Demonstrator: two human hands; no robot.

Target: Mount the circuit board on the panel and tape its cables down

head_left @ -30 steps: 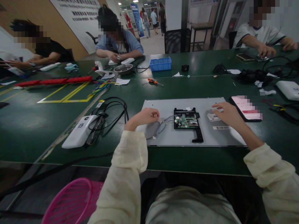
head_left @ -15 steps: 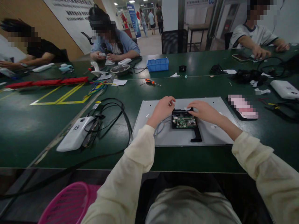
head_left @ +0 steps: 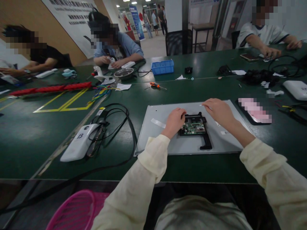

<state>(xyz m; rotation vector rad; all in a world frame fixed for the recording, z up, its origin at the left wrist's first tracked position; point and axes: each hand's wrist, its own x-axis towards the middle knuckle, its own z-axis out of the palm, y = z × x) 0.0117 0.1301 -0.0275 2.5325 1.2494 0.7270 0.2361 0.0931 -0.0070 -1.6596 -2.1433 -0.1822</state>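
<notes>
A flat grey panel (head_left: 227, 144) lies in front of me on the green table. On it is a black plastic frame (head_left: 206, 141) around a green circuit board (head_left: 195, 127). My left hand (head_left: 174, 122) is closed at the frame's upper left corner, its curled fingers covering part of that edge. Just above and right of the frame, my right hand (head_left: 219, 111) is pinched, with a small white piece (head_left: 200, 105), perhaps tape, at the fingertips. A pale tape strip (head_left: 157, 123) sticks to the panel left of my left hand.
A phone (head_left: 254, 111) lies right of the panel. To the left are a white power bank (head_left: 78, 143) and black cables (head_left: 124, 111). An orange screwdriver (head_left: 154, 85) and a blue basket (head_left: 162, 67) are farther back. Several people sit across the table (head_left: 107, 188).
My right hand has moved up and right, away from the frame, with the small white piece. My left hand has come down and right onto the frame's corner. The view has shifted slightly.
</notes>
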